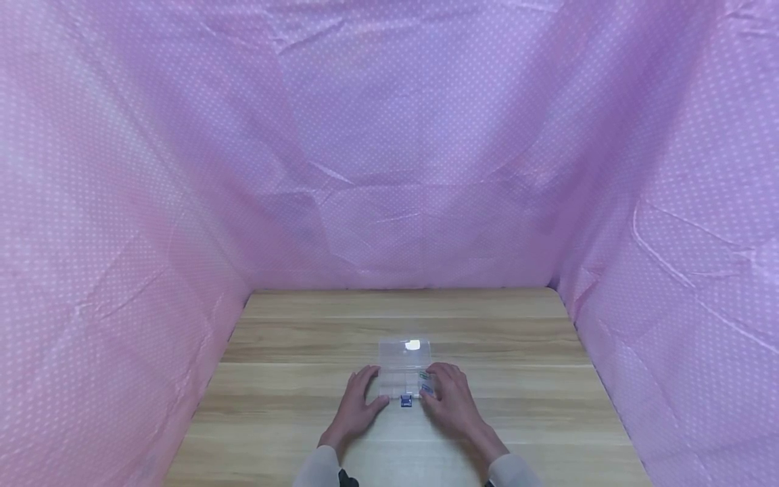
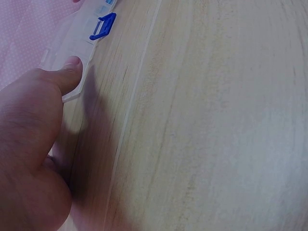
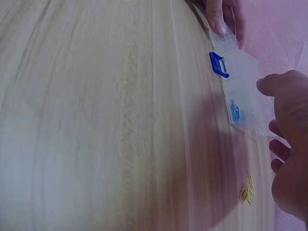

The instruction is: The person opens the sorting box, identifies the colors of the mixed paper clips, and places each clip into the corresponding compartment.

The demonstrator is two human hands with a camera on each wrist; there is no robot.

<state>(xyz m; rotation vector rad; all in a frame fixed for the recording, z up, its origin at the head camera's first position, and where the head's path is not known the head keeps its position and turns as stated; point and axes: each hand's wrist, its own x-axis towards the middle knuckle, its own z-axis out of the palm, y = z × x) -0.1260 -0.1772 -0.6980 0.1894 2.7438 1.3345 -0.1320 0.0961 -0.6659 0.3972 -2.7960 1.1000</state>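
A clear plastic compartment box (image 1: 394,383) sits on the table with its lid (image 1: 392,353) folded back on the far side. Its blue latch (image 1: 406,401) hangs at the front edge. My left hand (image 1: 356,404) grips the left end, thumb on the front corner and fingers toward the back. At the other end, my right hand (image 1: 452,400) holds the box between thumb and fingers. Blue paper clips (image 3: 234,111) lie in the right front compartment, and green ones (image 1: 424,375) behind them, partly covered by the right hand in the head view.
Yellow paper clips (image 3: 247,194) lie loose on the wooden table (image 1: 274,406), close by the right hand; that hand hides them in the head view. Pink dotted cloth (image 1: 395,230) hangs around the back and both sides of the table.
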